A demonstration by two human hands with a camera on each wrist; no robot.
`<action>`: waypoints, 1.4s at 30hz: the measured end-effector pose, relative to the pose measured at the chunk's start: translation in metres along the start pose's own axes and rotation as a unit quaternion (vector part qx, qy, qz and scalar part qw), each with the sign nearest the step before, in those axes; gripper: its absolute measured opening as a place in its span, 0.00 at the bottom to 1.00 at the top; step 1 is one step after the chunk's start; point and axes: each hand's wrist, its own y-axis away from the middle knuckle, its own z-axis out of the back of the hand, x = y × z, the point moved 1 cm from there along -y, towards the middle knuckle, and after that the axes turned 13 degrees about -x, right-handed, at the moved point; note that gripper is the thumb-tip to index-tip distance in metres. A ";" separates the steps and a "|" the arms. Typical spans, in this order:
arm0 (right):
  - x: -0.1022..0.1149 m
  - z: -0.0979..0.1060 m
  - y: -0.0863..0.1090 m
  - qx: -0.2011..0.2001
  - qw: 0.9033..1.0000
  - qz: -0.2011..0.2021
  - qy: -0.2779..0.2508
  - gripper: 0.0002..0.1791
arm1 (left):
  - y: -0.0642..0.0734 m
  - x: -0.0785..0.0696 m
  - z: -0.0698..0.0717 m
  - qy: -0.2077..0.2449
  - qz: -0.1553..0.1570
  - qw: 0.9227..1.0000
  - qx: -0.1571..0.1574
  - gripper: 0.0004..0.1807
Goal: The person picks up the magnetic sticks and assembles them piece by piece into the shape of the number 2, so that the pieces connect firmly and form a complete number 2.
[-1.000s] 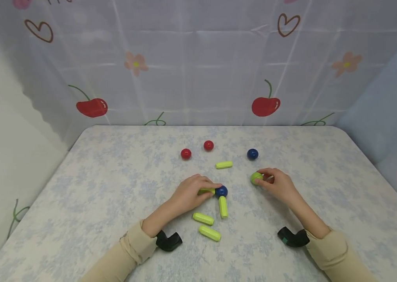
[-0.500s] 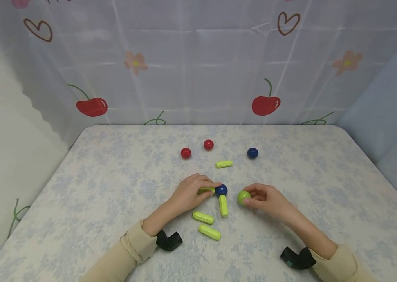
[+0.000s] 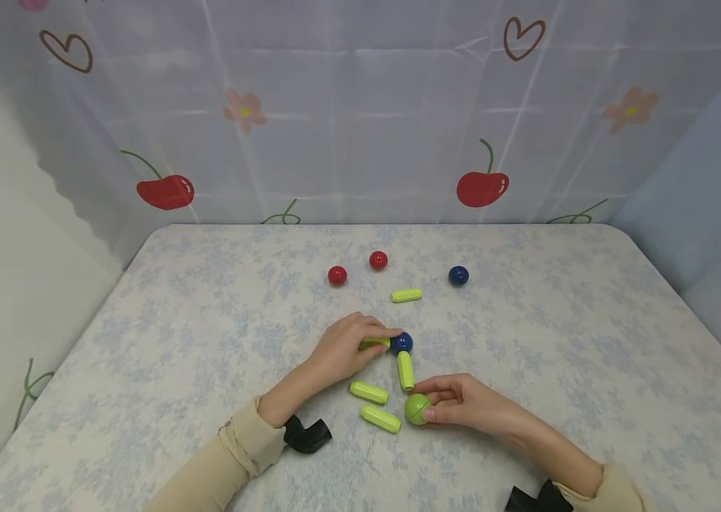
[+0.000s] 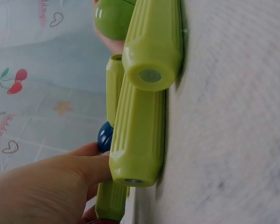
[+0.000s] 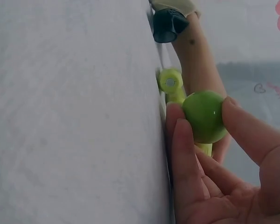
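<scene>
In the head view my left hand [image 3: 346, 348] grips a yellow-green magnetic rod [image 3: 375, 343] lying sideways. A blue ball [image 3: 402, 343] sits at that rod's right end, and a second rod [image 3: 405, 371] runs from the ball toward me. My right hand [image 3: 472, 405] pinches a green ball [image 3: 417, 409] between thumb and fingers, just below the second rod's near end; whether they touch I cannot tell. In the right wrist view the green ball [image 5: 205, 116] is seen between the thumb and fingers. Two loose rods, one [image 3: 369, 392] behind the other [image 3: 380, 419], lie left of it.
Toward the back of the table [image 3: 239, 284] lie two red balls, one on the left [image 3: 338, 276] and one farther back [image 3: 378, 260]. Another blue ball [image 3: 458, 276] is at their right, with a single rod [image 3: 407, 295] between. A patterned curtain [image 3: 360, 128] hangs behind.
My right hand has brought the green ball left and toward me, from beside the back rod to the second rod's near end. The left hand has stayed in place, holding its rod.
</scene>
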 end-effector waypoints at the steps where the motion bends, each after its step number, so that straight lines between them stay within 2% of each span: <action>1: 0.000 -0.001 0.000 -0.002 1.000 -0.004 -0.006 0.28 | 0.000 0.000 0.000 0.001 0.000 1.000 0.000 0.19; 7: -0.002 -0.006 0.002 -0.014 0.998 -0.031 -0.055 0.26 | 0.000 0.001 0.000 0.004 -0.001 1.000 -0.002 0.18; 14: -0.004 -0.013 0.004 -0.028 0.989 -0.062 -0.129 0.26 | 0.000 0.000 0.000 0.001 -0.005 1.000 -0.006 0.18; 22: -0.003 -0.016 0.004 -0.044 0.986 -0.077 -0.139 0.27 | 0.000 0.000 0.000 -0.001 -0.001 1.000 -0.004 0.18; 30: -0.003 -0.018 0.003 -0.052 0.987 -0.060 -0.140 0.28 | -0.001 -0.001 0.001 -0.001 0.006 1.000 -0.003 0.19; 33: -0.003 -0.019 0.002 -0.063 0.987 -0.053 -0.137 0.26 | -0.003 -0.004 0.007 -0.006 -0.002 1.000 -0.004 0.22; 36: -0.003 -0.020 0.001 -0.072 0.987 -0.053 -0.130 0.26 | -0.004 -0.010 0.021 -0.007 -0.011 1.000 -0.009 0.24; 39: -0.004 -0.020 0.000 -0.079 0.987 -0.060 -0.128 0.26 | -0.001 -0.018 0.036 0.008 -0.009 1.000 0.014 0.22; 42: -0.004 -0.020 -0.001 -0.084 0.986 -0.067 -0.129 0.26 | 0.009 -0.025 0.043 0.002 -0.008 0.996 0.084 0.19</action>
